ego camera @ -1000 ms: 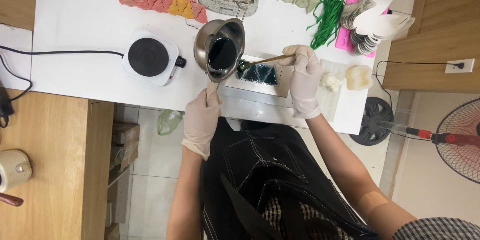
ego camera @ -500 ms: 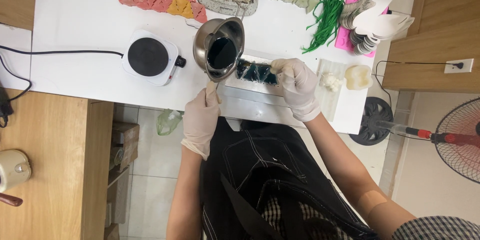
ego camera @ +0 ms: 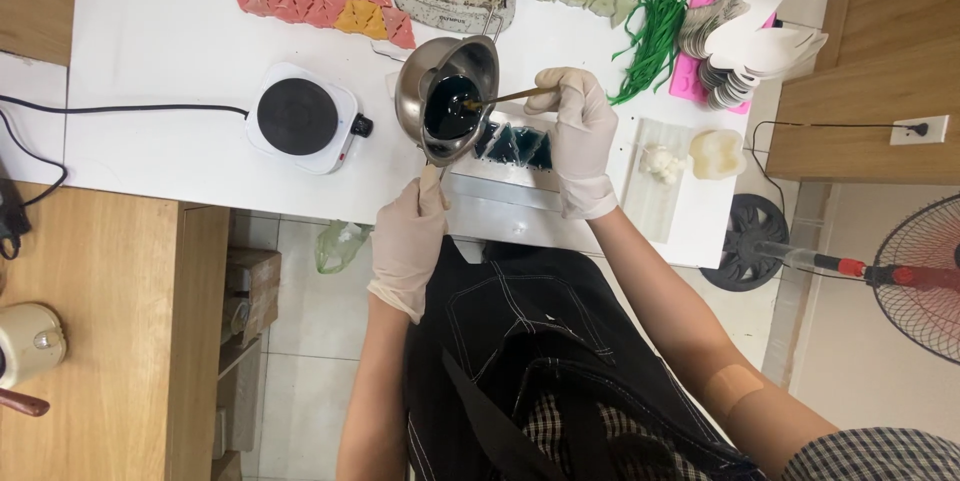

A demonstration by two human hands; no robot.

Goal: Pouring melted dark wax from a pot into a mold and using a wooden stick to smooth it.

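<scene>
Stirring step: left hand (ego camera: 412,241) clamped on the handle of the tilted metal pot (ego camera: 447,101) of dark liquid, right hand (ego camera: 580,136) pinching a wooden stick (ego camera: 510,96) into it, mould (ego camera: 515,146) at the pot's 4 o'clock; next likely needs a steady pour.
</scene>
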